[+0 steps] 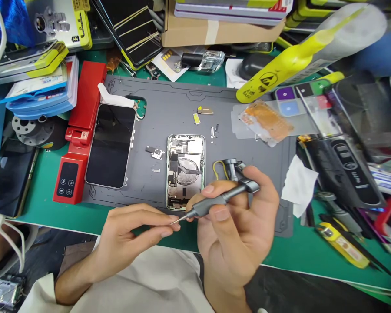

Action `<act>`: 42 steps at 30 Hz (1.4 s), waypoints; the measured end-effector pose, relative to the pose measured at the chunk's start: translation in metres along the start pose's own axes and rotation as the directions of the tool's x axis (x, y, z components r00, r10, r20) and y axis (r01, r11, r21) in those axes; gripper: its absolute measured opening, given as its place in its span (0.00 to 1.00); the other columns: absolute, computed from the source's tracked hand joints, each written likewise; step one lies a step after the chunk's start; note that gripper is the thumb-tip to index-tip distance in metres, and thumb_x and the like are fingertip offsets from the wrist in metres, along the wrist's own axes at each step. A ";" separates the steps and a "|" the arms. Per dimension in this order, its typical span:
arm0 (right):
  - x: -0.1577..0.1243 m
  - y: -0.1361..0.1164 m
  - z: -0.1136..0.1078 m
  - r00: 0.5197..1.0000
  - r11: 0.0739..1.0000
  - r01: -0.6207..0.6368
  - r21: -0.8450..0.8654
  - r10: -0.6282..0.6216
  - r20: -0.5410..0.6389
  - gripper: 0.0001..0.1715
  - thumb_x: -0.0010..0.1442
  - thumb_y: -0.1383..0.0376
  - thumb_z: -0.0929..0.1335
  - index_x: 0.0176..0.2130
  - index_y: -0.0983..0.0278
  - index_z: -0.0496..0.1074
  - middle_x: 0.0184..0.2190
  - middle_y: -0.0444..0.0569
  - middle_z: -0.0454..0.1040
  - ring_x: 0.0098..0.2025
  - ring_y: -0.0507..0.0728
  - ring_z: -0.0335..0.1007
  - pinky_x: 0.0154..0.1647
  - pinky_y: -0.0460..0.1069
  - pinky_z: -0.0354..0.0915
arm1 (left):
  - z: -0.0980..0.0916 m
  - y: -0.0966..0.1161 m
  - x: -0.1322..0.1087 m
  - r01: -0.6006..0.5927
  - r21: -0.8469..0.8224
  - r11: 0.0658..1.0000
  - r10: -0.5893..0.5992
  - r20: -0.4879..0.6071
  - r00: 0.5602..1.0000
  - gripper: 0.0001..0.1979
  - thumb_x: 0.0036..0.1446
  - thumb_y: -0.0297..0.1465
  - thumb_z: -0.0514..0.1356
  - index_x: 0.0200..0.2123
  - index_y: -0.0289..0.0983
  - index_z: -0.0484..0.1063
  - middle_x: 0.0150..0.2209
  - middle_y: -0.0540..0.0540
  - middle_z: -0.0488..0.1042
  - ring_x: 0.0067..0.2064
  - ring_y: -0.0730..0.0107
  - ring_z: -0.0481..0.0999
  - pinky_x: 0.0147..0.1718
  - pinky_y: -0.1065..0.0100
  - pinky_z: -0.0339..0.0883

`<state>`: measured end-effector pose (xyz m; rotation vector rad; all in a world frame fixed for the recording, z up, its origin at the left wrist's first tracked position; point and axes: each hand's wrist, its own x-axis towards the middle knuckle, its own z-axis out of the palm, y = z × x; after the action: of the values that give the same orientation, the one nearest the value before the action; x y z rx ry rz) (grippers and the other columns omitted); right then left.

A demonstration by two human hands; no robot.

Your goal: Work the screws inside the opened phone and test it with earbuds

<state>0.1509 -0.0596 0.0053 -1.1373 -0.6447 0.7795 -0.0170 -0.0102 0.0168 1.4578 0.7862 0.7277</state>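
My right hand (237,226) is closed around a grey precision screwdriver (221,201), holding it level with the tip pointing left. My left hand (133,230) pinches thumb and forefinger at that tip (174,221); whether a screw sits between them is too small to tell. Just beyond the hands an opened phone body (185,169) lies on a dark grey work mat (169,117), its insides showing. A detached phone screen (111,145) lies face up to its left. Small loose parts (155,152) rest on the mat between them.
A red heating device (80,139) lies along the mat's left edge. A yellow squeeze bottle (296,61) leans over the back right. Film sheets with orange flex (267,121), white paper (299,184), tools (342,167), boxes and another phone (11,178) crowd the green bench.
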 end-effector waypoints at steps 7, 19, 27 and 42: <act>-0.001 0.001 -0.001 0.999 0.999 0.042 -0.018 -0.042 -0.004 0.28 0.72 0.68 0.73 0.66 0.48 0.72 0.41 0.45 0.79 0.35 0.50 0.76 0.36 0.46 0.79 | 0.000 -0.004 -0.002 0.016 -0.009 1.000 -0.016 -0.023 1.000 0.12 0.67 0.24 0.70 0.50 0.46 0.87 0.42 0.50 0.89 0.40 0.72 0.89 0.36 0.76 0.84; -0.004 0.005 0.000 0.995 0.994 0.100 -0.044 -0.101 -0.020 0.29 0.71 0.69 0.73 0.66 0.49 0.72 0.41 0.45 0.79 0.38 0.52 0.77 0.36 0.47 0.80 | -0.001 -0.008 -0.004 -0.023 -0.014 1.000 0.022 -0.033 0.999 0.12 0.66 0.24 0.71 0.50 0.44 0.87 0.42 0.49 0.89 0.42 0.73 0.89 0.41 0.77 0.84; -0.003 0.004 0.002 1.000 1.000 0.021 0.016 -0.021 -0.008 0.28 0.71 0.69 0.73 0.65 0.47 0.73 0.42 0.42 0.79 0.31 0.49 0.76 0.33 0.45 0.79 | -0.002 -0.011 -0.006 -0.002 -0.060 0.998 0.002 -0.005 1.000 0.14 0.68 0.22 0.69 0.51 0.44 0.87 0.44 0.51 0.89 0.41 0.77 0.88 0.38 0.82 0.82; -0.003 0.006 0.000 0.999 1.000 -0.004 -0.003 0.004 0.035 0.27 0.72 0.67 0.73 0.65 0.47 0.72 0.43 0.41 0.78 0.26 0.48 0.75 0.24 0.43 0.76 | -0.001 -0.012 -0.005 -0.022 -0.098 0.995 0.022 0.005 1.000 0.13 0.69 0.21 0.67 0.50 0.43 0.86 0.43 0.51 0.89 0.41 0.77 0.88 0.39 0.80 0.84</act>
<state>0.1480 -0.0608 -0.0011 -1.1298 -0.6729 0.8034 -0.0213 -0.0131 0.0048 1.3813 0.7207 0.7681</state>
